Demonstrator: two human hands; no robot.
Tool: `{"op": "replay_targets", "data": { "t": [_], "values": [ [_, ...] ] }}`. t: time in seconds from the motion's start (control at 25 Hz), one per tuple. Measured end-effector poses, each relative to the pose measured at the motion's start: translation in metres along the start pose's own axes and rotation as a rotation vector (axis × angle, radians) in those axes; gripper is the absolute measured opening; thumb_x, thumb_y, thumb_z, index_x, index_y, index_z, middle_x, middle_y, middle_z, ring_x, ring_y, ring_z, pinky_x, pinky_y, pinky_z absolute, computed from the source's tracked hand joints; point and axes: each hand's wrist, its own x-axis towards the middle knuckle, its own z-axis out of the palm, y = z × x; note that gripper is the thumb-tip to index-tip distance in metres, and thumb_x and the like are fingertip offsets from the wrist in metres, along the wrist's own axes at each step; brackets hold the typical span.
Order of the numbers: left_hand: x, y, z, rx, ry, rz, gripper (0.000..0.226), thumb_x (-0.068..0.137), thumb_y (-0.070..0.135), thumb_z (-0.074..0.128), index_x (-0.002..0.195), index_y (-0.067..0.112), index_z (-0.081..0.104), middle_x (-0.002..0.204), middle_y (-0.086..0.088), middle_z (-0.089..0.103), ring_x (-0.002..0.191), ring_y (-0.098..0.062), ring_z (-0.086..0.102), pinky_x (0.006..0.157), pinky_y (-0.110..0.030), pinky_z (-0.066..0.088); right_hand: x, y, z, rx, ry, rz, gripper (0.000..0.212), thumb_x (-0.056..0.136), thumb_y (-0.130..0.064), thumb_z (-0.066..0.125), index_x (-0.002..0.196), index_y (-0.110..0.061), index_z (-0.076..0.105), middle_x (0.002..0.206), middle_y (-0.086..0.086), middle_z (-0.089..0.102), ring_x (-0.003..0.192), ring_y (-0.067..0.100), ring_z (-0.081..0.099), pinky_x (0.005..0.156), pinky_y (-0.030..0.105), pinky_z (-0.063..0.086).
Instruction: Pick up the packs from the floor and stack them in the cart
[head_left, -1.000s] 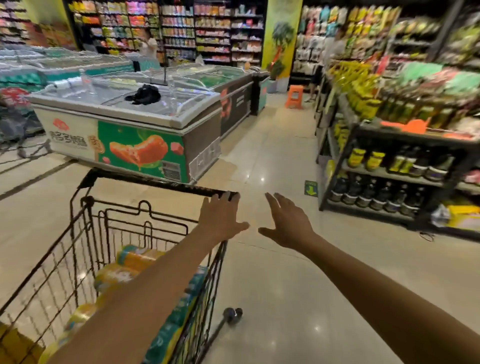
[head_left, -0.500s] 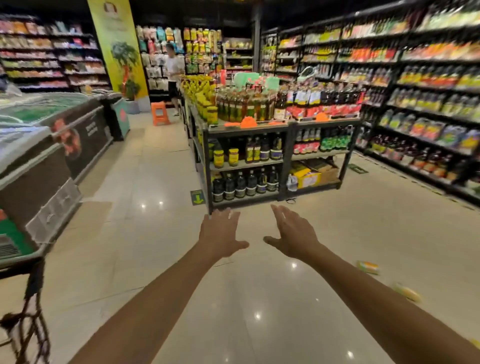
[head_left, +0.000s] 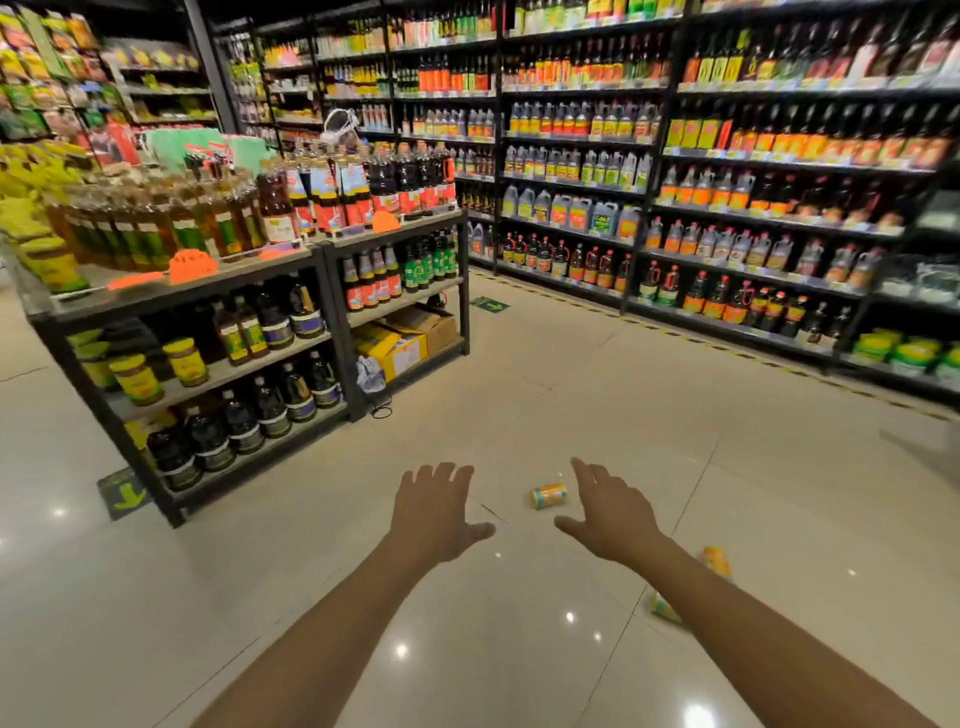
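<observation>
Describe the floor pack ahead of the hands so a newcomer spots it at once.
From the low black bottle rack, look right across the tiled floor. A yellow pack lies on its side between the left hand and right hand. Unlike the two other packs, it shows whole.

Your arms show bare along their whole visible length, right down to the wrists. Your left hand (head_left: 436, 512) and right hand (head_left: 610, 519) are bare as well.

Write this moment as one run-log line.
left hand: open, empty | right hand: open, empty | yellow pack: on floor, untouched | cart: not in view
</observation>
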Motion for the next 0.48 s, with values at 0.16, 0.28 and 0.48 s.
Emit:
{"op": "replay_targets", "data": {
  "t": [0.16, 0.28, 0.48],
  "values": [
    [0.123, 0.001, 0.012, -0.013, -0.056, 0.087, 0.082, 0.084, 0.064, 0.051, 0.148, 0.022, 0.023, 0.151, -0.001, 0.03, 0.135, -0.024, 0.033, 0.112, -0.037, 0.024, 0.091, 0.036, 0.012, 0.015, -0.03, 0.123, 0.082, 0.092, -0.054, 0.047, 0.152, -0.017, 0.006, 0.152, 0.006, 0.026, 0.13, 0.025, 0.04, 0.098, 0.033, 0.04],
    [0.21, 0.002, 0.009, -0.007, -0.083, 0.153, 0.082, 0.083, 0.064, 0.053, 0.148, 0.021, 0.025, 0.15, -0.002, 0.033, 0.133, -0.025, 0.036, 0.11, -0.037, 0.028, 0.148, 0.056, 0.01, 0.049, -0.049, 0.233, 0.081, 0.092, -0.053, 0.047, 0.152, -0.016, 0.008, 0.152, 0.004, 0.026, 0.133, 0.023, 0.036, 0.1, 0.032, 0.038],
    [0.349, 0.034, 0.014, -0.019, -0.137, 0.265, 0.08, 0.083, 0.064, 0.052, 0.145, 0.02, 0.029, 0.147, -0.002, 0.037, 0.131, -0.025, 0.038, 0.107, -0.038, 0.029, 0.245, 0.107, 0.003, 0.036, -0.055, 0.354, 0.08, 0.09, -0.052, 0.05, 0.15, -0.015, 0.012, 0.152, 0.004, 0.025, 0.136, 0.024, 0.03, 0.103, 0.034, 0.035]
  ]
}}
